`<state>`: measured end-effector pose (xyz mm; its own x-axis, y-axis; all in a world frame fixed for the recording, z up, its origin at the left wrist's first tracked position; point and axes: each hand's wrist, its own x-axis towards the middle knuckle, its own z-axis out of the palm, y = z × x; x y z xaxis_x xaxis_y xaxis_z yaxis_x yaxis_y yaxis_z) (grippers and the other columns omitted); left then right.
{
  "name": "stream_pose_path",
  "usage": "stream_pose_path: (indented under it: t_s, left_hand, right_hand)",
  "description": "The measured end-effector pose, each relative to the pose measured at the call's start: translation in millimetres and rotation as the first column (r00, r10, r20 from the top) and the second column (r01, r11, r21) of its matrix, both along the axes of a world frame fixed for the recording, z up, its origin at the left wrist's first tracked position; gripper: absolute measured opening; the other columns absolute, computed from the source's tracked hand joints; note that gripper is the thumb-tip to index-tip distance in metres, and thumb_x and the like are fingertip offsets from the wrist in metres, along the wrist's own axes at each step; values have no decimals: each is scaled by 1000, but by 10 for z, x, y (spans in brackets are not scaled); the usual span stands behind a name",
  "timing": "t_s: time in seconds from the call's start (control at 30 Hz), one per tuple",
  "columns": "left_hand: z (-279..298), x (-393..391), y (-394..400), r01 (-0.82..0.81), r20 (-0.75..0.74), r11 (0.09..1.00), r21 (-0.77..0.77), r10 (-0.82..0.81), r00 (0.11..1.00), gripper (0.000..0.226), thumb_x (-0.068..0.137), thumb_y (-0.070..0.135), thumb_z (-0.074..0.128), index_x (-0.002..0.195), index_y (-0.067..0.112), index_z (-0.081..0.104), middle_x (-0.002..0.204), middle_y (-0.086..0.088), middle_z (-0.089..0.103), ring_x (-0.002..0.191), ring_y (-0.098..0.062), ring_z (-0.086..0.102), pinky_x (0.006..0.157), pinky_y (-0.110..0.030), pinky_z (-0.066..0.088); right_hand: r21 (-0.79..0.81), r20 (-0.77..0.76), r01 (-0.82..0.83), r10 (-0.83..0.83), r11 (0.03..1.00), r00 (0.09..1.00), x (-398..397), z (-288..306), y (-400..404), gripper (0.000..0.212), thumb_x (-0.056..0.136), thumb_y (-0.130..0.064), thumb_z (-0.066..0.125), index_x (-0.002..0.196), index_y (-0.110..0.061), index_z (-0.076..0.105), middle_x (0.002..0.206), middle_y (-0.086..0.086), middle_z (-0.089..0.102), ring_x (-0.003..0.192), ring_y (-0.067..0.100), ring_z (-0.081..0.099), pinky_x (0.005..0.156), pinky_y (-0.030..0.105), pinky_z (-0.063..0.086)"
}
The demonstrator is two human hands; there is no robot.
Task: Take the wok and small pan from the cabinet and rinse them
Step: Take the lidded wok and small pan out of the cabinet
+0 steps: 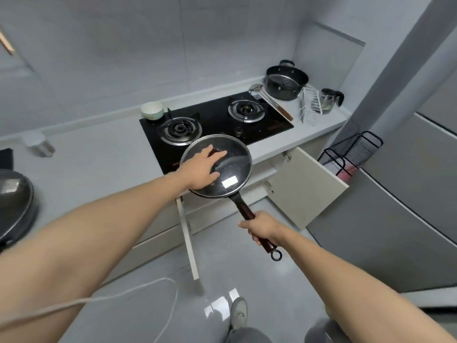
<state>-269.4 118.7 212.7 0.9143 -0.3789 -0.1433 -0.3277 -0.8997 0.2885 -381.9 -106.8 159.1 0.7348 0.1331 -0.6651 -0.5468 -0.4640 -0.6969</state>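
Note:
I hold the small black pan (232, 194) by its dark wooden handle (247, 215) in my right hand (263, 229), level in the air over the front edge of the stove. A glass lid (232, 164) covers it, and my left hand (202, 170) lies on the lid with its fingers over the red-brown knob. The wok (13, 201), dark with its own glass lid, sits at the far left on the counter. Below the counter, both cabinet doors stand open: one (305, 189) on the right and one (189, 241) seen edge-on in the middle.
A two-burner black gas stove (215, 120) lies behind the pan, with a pale bowl (152, 110) at its back left. A black pot (285, 82), ladle (270, 100), white rack (309, 105) and glass kettle (330, 99) stand at the right. A black wire rack (351, 154) and a fridge (405, 206) are on the right.

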Motion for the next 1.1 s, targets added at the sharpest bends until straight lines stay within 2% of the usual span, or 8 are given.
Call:
stream_pose_path:
  t_s: [0.2,0.27,0.37,0.53,0.77,0.83,0.93,1.1]
  left_hand:
    - [310,213,628,-210,64,978,6,209,976,69,95,38,55,155,27,24,165,-3,8,132,-31,48,109,-42,41]
    - [358,273,938,-276,67,961,17,274,959,71,95,36,55,157,25,21,165,-3,8,135,-30,45,110,-42,40]
    - [343,260,1431,-367,68,929,46,364,929,74,96,36,54,158,21,15,166,-3,6,145,-31,30,115,-44,33]
    - [159,139,2258,-492,1,868,66,493,870,74,98,33,51,158,13,13,166,-8,4,149,-30,21,120,-40,24]
    - [-265,125,3382,-516,-117,853,83,522,845,74,99,32,47,157,7,9,165,-7,3,147,-31,24,119,-38,26]
    - [-388,144,3705,-514,-145,853,87,522,841,73,100,30,46,158,7,8,165,-8,1,149,-30,20,120,-36,24]
    - [-533,172,4037,-507,-179,858,87,514,839,71,102,25,45,158,7,6,165,-9,-6,152,-26,11,120,-31,15]
    - [-705,241,4377,-466,-240,881,79,471,849,69,102,25,43,159,13,6,166,-4,-6,151,-26,16,118,-33,20]
  right_hand:
    - [92,37,-134,131,987,991,538,185,643,25,92,-23,67,90,-10,46,57,3,44,39,12,39,39,21,36]
    - [111,50,-198,194,974,980,743,203,905,24,92,-24,67,90,-10,47,57,3,43,40,12,40,40,22,37]
    - [111,63,-290,285,951,957,946,172,1366,25,93,-26,66,86,-11,47,54,3,42,39,12,40,40,20,38]
    - [121,5,-386,388,915,922,1016,-17,2234,28,93,-26,67,87,-8,48,56,3,44,36,10,41,40,21,40]
    - [90,-68,-411,417,907,906,1055,-363,3330,26,90,-24,69,87,-5,52,54,4,47,35,12,41,39,23,40]
    - [78,-91,-407,413,910,906,1063,-459,3647,24,90,-23,68,87,-6,52,54,4,47,35,11,41,40,22,39]
    - [69,-108,-411,416,909,903,1076,-545,3984,28,92,-25,68,80,-9,49,53,4,45,32,10,39,40,17,35]
    - [91,-149,-366,376,926,914,1082,-685,4276,31,91,-26,69,80,-10,46,52,3,43,37,13,38,41,19,34]
